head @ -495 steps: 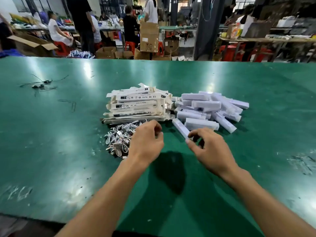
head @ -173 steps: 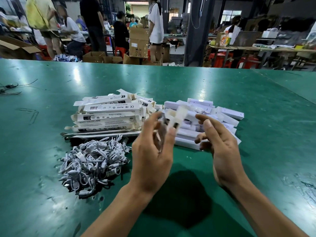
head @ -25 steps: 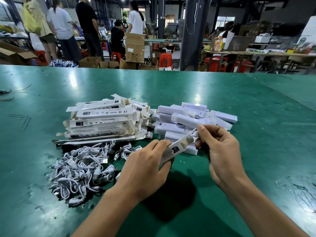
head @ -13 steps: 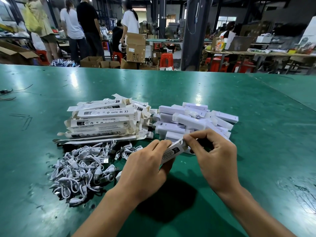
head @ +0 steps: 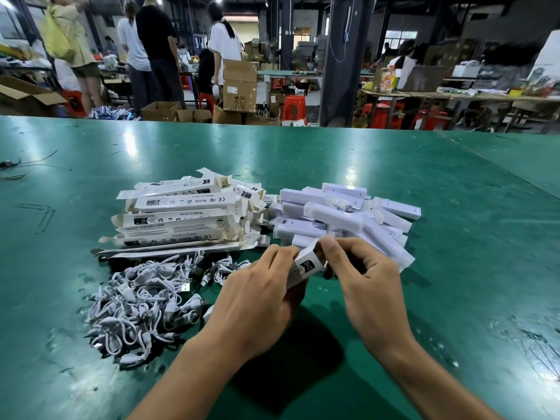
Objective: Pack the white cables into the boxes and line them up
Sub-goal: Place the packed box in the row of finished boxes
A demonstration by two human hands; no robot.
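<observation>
Gripping one small white box (head: 304, 265) from either end, left hand (head: 257, 298) and right hand (head: 369, 286).

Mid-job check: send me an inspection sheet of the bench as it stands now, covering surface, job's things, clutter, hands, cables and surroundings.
Surface: green table, glossy, with white scuffs at the near right.
Job's things: flat boxes stacked on the left; packed boxes heaped on the right, not lined up; one box held above the table.
Clutter: black wires at the far left edge.
Grippers: left hand grips the box; right hand pinches its far end.
Cables: white cable heap, loose, in front of the flat boxes.
Surroundings: people standing, cartons, red stools, a pillar.
</observation>
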